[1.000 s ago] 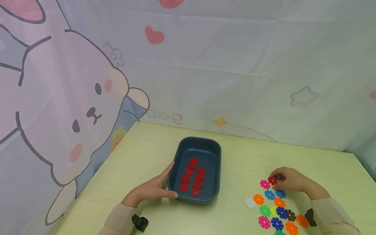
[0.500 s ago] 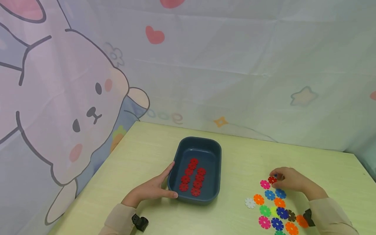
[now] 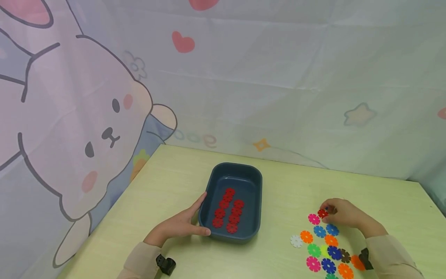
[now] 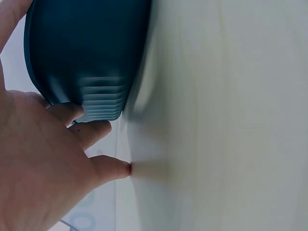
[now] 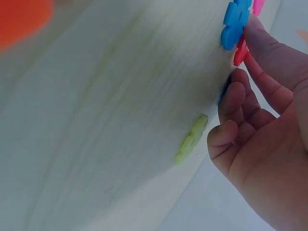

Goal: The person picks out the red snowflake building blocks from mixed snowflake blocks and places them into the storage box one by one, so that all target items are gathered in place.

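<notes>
A dark blue tray [image 3: 257,182] on the pale green table holds several red snowflake discs [image 3: 228,211] in two rows. My left hand [image 3: 204,214] rests against the tray's near left corner, fingers straight along its side wall and thumb along the front. In the left wrist view, that hand's [image 4: 91,130] fingertips touch the tray's ribbed wall [image 4: 86,43]. My right hand [image 3: 326,212] pinches a red disc [image 3: 322,213] at the far end of a cluster of loose discs. The right wrist view shows this red disc [image 5: 239,53] between the thumb and a curled finger of the hand [image 5: 246,57].
Loose discs lie near the right hand: pink [image 3: 314,219], blue [image 3: 319,231], orange [image 3: 306,236], white [image 3: 296,241], green [image 3: 314,250]. A yellow-green disc [image 5: 191,139] lies under the palm. A printed fabric backdrop [image 3: 244,77] walls the table's far and left sides.
Almost nothing has changed. My right hand has shifted very slightly with the red disc still at its fingertips. The left hand and the tray have stayed put.
</notes>
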The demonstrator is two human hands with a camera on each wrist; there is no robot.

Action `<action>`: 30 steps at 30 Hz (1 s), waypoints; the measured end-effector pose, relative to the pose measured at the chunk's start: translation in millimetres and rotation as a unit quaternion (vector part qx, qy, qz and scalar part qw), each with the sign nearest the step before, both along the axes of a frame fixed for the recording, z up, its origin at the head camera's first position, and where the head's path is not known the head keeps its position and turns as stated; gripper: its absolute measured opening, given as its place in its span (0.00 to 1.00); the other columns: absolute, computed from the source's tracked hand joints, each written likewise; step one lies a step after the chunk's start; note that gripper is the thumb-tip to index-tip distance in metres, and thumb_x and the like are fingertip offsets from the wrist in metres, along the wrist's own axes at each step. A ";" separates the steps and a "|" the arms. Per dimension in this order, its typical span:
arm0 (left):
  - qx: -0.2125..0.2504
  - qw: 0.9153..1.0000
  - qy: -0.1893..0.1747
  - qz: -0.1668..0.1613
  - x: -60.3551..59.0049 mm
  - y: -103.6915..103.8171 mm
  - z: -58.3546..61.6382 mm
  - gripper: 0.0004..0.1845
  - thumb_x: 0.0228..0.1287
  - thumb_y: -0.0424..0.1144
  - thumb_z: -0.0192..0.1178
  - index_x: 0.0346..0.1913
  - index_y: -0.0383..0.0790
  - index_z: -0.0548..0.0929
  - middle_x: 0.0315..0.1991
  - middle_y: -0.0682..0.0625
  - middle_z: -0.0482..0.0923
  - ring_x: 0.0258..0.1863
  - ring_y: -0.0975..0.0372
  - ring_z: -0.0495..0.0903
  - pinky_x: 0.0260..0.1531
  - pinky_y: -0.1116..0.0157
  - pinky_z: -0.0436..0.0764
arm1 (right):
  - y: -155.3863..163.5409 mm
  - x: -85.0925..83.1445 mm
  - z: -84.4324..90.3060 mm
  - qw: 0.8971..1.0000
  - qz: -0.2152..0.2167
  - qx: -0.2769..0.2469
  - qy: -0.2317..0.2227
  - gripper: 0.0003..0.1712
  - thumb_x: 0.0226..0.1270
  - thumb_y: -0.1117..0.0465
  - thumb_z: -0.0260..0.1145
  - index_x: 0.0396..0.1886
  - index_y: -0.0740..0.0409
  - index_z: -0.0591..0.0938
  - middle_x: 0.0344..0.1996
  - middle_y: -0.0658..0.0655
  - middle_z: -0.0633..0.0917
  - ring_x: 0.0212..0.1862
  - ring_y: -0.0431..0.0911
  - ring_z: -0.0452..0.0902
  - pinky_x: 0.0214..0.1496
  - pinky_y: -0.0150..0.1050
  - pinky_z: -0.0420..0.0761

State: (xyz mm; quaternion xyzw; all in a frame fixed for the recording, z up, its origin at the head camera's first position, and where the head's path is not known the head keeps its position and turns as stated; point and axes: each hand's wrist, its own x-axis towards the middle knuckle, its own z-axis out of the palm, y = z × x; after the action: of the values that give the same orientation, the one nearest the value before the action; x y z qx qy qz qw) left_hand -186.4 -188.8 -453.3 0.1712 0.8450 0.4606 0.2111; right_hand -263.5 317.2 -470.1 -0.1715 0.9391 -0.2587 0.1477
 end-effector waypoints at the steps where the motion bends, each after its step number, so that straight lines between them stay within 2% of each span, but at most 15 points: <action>1: 0.000 1.000 0.001 0.000 0.1 0.2 0.1 0.59 0.57 0.53 0.69 0.78 0.57 0.34 0.78 0.48 0.33 0.76 0.48 0.39 0.67 0.39 0.52 | 0.1 -0.2 -0.4 1.000 -0.001 -0.003 -0.001 0.16 0.55 0.60 0.74 0.41 0.61 0.81 0.30 0.52 0.77 0.36 0.46 0.70 0.38 0.39 0.75; 9: -0.001 1.000 -0.001 0.001 0.0 1.0 -0.2 0.59 0.57 0.52 0.69 0.77 0.58 0.34 0.78 0.48 0.32 0.76 0.48 0.38 0.67 0.39 0.51 | 1.4 -0.9 -3.9 1.000 0.005 -0.006 -0.004 0.19 0.55 0.59 0.74 0.44 0.62 0.80 0.29 0.52 0.74 0.35 0.46 0.68 0.36 0.38 0.73; 23: -0.003 1.000 -0.003 0.002 -0.7 1.3 -0.5 0.59 0.57 0.53 0.69 0.77 0.59 0.34 0.78 0.49 0.32 0.76 0.48 0.38 0.67 0.39 0.52 | 1.6 -4.9 -8.6 1.000 0.005 -0.003 -0.013 0.16 0.55 0.62 0.74 0.41 0.59 0.78 0.29 0.52 0.73 0.35 0.46 0.68 0.36 0.36 0.73; 30: -0.003 1.000 -0.005 0.004 -0.2 1.6 0.2 0.59 0.57 0.51 0.69 0.77 0.58 0.34 0.78 0.49 0.32 0.76 0.47 0.38 0.67 0.39 0.51 | 0.5 -4.7 -5.6 1.000 0.014 -0.007 -0.014 0.17 0.56 0.62 0.73 0.42 0.60 0.78 0.28 0.52 0.72 0.35 0.47 0.67 0.35 0.37 0.71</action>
State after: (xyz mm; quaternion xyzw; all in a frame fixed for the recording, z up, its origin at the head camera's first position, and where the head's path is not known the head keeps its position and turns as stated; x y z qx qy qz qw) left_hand -186.6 -187.1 -453.1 0.1646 0.8460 0.4598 0.2139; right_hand -268.2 317.7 -475.7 -0.1823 0.9326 -0.2651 0.1638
